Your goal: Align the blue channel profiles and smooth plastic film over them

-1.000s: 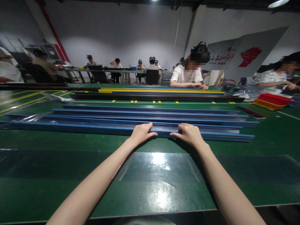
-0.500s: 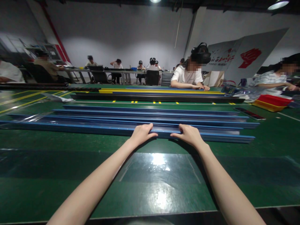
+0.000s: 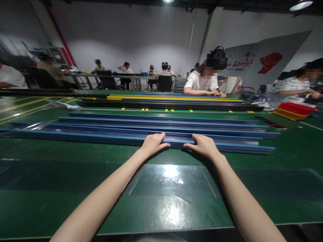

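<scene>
Bench (image 3: pixel 300 148) is filling most of the view, its green top carrying long pieces lying crosswise. Nearest blue channel (image 3: pixel 113 139) is lying open side up along the near edge of the blue group, running out past both hands; it is looking level, apparently resting on the bench rather than being raised. Other blue channels (image 3: pixel 161 125) are lying close behind, roughly parallel, ends staggered. Farther back, a black strip (image 3: pixel 176 105) is stretching across, a yellow strip (image 3: pixel 176 97) just beyond it. A clear sheet (image 3: pixel 171 188) is spreading under the forearms, catching glare. Across the bench, a co-worker (image 3: pixel 203 82) is leaning forward, forearms on the top.

Smaller items: a red tray (image 3: pixel 297 109) is sitting at far right. Left hand (image 3: pixel 152 142) and right hand (image 3: pixel 203 144) are keeping apart, each clamping the near wall of the nearest blue channel, fingers reaching over, thumbs pointing inward. Judgement: the paired grip is steadying the piece. A dark phone (image 3: pixel 272 123) is lying beyond the channels' right ends.
</scene>
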`<state>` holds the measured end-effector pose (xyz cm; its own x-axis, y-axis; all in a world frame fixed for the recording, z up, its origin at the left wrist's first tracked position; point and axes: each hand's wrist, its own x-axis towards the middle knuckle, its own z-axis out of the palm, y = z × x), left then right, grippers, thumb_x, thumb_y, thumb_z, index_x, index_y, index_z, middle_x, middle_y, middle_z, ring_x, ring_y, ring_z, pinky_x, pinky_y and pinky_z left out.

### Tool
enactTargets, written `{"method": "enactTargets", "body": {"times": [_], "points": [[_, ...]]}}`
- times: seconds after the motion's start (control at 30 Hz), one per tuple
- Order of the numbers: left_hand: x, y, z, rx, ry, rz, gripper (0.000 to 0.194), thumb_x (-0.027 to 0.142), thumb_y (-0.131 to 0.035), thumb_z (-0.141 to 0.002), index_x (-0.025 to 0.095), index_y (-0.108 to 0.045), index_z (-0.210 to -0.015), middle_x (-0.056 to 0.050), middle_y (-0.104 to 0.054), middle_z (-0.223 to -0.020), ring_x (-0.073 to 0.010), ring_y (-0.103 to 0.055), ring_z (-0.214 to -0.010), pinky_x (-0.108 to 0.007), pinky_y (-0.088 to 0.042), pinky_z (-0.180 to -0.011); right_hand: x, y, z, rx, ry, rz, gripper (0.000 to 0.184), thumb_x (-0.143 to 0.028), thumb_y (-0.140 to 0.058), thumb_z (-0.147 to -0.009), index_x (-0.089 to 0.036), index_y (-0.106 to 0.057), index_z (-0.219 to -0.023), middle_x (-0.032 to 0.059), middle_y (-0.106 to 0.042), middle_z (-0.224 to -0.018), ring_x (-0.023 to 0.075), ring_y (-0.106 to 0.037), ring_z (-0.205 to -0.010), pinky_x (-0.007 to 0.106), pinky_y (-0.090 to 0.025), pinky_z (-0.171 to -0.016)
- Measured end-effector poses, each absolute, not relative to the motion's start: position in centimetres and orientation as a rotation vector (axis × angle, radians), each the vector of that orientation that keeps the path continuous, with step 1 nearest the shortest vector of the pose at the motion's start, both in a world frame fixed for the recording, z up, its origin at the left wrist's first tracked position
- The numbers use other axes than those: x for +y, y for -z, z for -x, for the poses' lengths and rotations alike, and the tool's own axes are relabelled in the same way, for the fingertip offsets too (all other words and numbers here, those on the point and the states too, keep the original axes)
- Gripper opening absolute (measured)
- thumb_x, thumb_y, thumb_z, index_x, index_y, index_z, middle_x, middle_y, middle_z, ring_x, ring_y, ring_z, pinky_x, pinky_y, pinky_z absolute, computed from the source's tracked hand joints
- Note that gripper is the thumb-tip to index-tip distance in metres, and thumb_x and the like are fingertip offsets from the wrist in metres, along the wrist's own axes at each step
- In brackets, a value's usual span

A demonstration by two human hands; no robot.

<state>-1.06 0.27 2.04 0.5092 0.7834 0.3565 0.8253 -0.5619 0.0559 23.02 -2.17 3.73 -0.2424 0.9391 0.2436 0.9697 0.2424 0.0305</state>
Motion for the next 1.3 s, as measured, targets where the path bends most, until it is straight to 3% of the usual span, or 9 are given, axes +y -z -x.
{"method": "enactTargets", "body": {"times": [0.37,0.7,1.3], "points": [[0.3,-1.9,1.0,-1.388,0.536,2.618,0.036,0.054,-0.050,-0.078,0.019,-0.050,-0.083,-0.005,-0.065,-0.081,-0.0197,-0.061,-0.077,-0.025,-0.039,-0.061,-2.8,-3.6,-21.3,-2.507,0.358,1.540,0.026,-0.039,-0.038,-0.087,-0.018,-0.053,-0.086,0.0080,-0.061,-0.091,0.0188,-0.053,-0.084,0.026,-0.033,-0.068],[0.3,-1.9,1.1,-1.366,0.535,2.621,0.034,0.052,-0.050,-0.079,0.019,-0.051,-0.084,-0.005,-0.065,-0.082,-0.0193,-0.061,-0.079,-0.025,-0.040,-0.064,-2.4,-3.4,-20.5,-2.506,0.396,1.466,0.023,-0.035,-0.039,-0.088,-0.018,-0.052,-0.079,0.0059,-0.059,-0.081,0.0168,-0.052,-0.078,0.025,-0.031,-0.065],[-0.1,-2.3,0.7,-1.250,0.502,2.629,0.030,0.047,-0.050,-0.081,0.018,-0.053,-0.086,-0.006,-0.066,-0.086,-0.0197,-0.061,-0.081,-0.027,-0.039,-0.069,-2.6,-4.4,-22.2,-2.480,0.378,1.646,0.023,-0.035,-0.044,-0.083,-0.019,-0.058,-0.075,0.0056,-0.063,-0.082,0.0161,-0.056,-0.074,0.025,-0.025,-0.055]]}}
